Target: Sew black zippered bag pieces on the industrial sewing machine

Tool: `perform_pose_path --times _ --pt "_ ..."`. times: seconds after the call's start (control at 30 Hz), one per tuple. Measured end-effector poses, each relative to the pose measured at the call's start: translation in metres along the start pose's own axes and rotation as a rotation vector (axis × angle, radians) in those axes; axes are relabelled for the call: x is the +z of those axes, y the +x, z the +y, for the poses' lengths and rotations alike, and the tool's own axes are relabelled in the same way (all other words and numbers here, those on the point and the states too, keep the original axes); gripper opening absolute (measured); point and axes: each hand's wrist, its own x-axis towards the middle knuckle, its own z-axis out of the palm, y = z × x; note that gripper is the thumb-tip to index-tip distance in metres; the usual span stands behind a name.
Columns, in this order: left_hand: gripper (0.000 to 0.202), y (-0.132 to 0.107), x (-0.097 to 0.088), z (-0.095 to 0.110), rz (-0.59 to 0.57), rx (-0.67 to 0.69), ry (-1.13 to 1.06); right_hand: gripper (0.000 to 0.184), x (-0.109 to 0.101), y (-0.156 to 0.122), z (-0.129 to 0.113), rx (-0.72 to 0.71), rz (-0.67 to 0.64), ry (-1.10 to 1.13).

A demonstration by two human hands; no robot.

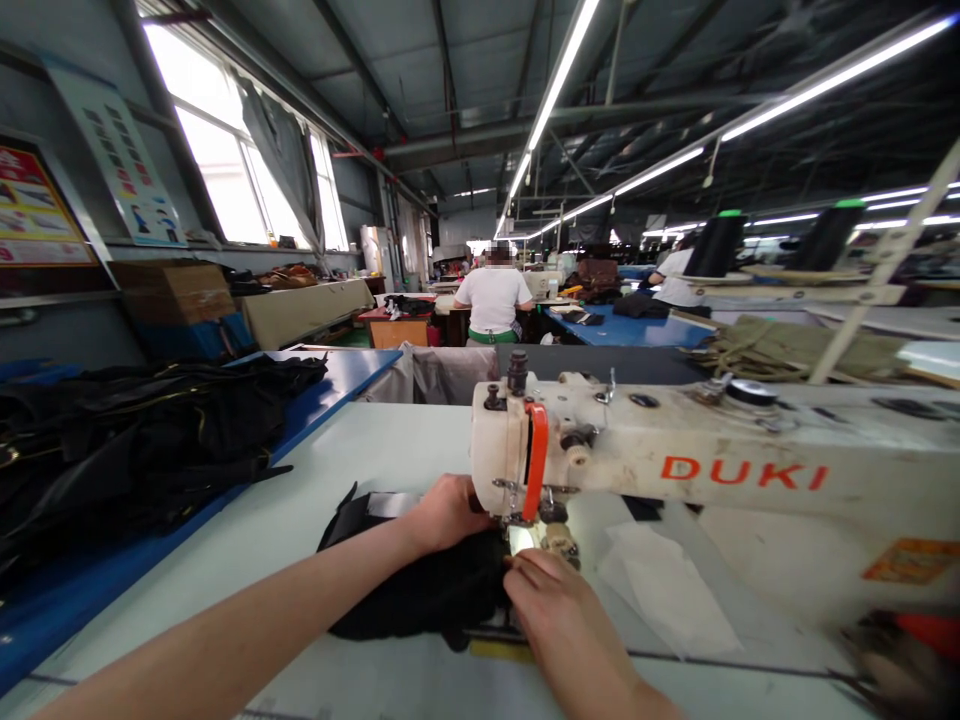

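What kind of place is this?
Probably a sewing workshop, maybe a factory. There's a sewing machine with black cloth at it, big black thread cones behind, and a heap of dark pieces on the blue table.

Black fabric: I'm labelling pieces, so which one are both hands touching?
The black piece at the sewing machine, with the left hand and right hand on it; the other black fabric lies heaped on the blue table at left.
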Motion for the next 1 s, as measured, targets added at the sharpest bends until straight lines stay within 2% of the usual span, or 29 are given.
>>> perform_pose_path --times 0.2,0.6,1.0 --pt "0.028 -0.009 -0.0024 0.0034 0.017 0.005 -0.082 0.018 0.0027 -0.0042 -0.0006 -0.027 0.017 0.066" --pt "0.022 -0.0009 0.0037 -0.0064 0.058 0.042 -0.102 0.016 0.0033 -0.0021 0.0003 0.034 -0.029 0.037" --pt "0.016 -0.0036 0.0024 -0.002 0.04 0.058 -0.156 0.021 0.0037 -0.0029 -0.0009 0.028 0.002 0.036"
